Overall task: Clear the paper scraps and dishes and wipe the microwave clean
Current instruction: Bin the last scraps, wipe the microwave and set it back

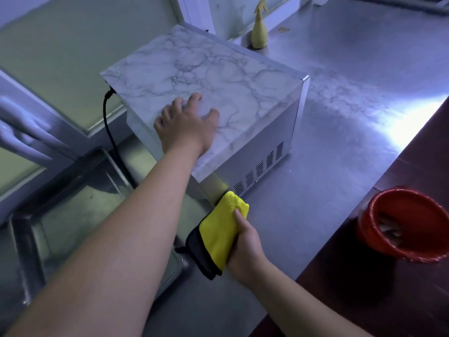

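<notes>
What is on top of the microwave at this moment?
Only the left hand, fingers spread, resting on the marble-patterned top of the microwave. The patch under the palm is hidden.

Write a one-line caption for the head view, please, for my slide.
Left hand rests on the marble-patterned microwave while the right hand holds a yellow cloth near its vented side.

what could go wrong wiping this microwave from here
1. The cord hangs from the back of the microwave beside the sink. A push from the left hand resting on top could slide the unit and strain it.
2. The cloth in the right hand is close to the side vents. If it is damp, moisture might get in.
</notes>
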Motion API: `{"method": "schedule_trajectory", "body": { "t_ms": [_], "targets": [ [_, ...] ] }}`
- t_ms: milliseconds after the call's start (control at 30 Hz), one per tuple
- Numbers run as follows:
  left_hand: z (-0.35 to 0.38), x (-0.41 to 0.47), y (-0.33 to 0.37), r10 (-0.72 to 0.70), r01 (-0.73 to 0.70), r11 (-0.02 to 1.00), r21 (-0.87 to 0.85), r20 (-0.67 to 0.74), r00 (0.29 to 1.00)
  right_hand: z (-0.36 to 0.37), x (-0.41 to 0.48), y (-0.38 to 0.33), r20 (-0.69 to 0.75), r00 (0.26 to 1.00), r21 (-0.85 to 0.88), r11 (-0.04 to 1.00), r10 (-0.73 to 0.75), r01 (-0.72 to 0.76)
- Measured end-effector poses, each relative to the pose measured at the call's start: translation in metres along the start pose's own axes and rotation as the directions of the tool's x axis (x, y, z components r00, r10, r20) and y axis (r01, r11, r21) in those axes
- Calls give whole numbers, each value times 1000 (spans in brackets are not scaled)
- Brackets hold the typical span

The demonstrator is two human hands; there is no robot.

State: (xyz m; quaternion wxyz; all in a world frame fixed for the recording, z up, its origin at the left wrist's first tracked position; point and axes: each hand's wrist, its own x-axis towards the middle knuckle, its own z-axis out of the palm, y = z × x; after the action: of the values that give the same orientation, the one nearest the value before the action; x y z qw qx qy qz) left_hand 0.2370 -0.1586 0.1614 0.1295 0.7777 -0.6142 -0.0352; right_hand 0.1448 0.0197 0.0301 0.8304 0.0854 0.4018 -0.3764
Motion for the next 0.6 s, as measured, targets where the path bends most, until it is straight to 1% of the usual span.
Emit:
{"method": "schedule_trajectory", "body": {
  "t_ms": [67, 167, 300, 333, 367, 400, 467, 500, 567, 600],
  "targets": [
    [-1, 0, 1, -2, 2, 1000, 7, 0, 1000, -17, -21, -12, 26, 1000, -40, 999, 12, -11],
    [0, 1, 1, -2, 2, 1000, 12, 19, 1000, -40, -42, -30, 3, 1000, -99, 995, -11, 11],
    [-5, -1, 1, -17, 18, 999, -32, 20, 1000, -64, -64, -51, -32, 994, -152, 983, -109, 103],
    [-9, -2, 2, -28, 29, 997, -72, 8, 1000, -65, -70, -56, -34, 989, -182, 974, -142, 133],
    [-14, -4, 2, -49, 48, 987, -153, 2, 999, -65, -77, -60, -34, 984, -226, 961, -173, 161],
    [-20, -6, 2, -79, 78, 957, -278, 10, 997, -66, -85, -64, -23, 978, -283, 939, -209, 194],
    [-33, -17, 1, -113, 115, 835, -538, 38, 993, -69, -98, -72, 12, 959, -389, 882, -284, 266],
    [-39, -26, 1, -104, 96, 792, -602, 21, 994, -70, -104, -76, 37, 952, -412, 864, -303, 291],
    [-49, -53, 4, -49, -14, 779, -627, -83, 995, -74, -116, -85, 98, 949, -401, 860, -301, 315],
    [-51, -70, 6, -19, -72, 755, -652, -131, 991, -76, -120, -90, 121, 947, -384, 865, -298, 322]
  ]
}}
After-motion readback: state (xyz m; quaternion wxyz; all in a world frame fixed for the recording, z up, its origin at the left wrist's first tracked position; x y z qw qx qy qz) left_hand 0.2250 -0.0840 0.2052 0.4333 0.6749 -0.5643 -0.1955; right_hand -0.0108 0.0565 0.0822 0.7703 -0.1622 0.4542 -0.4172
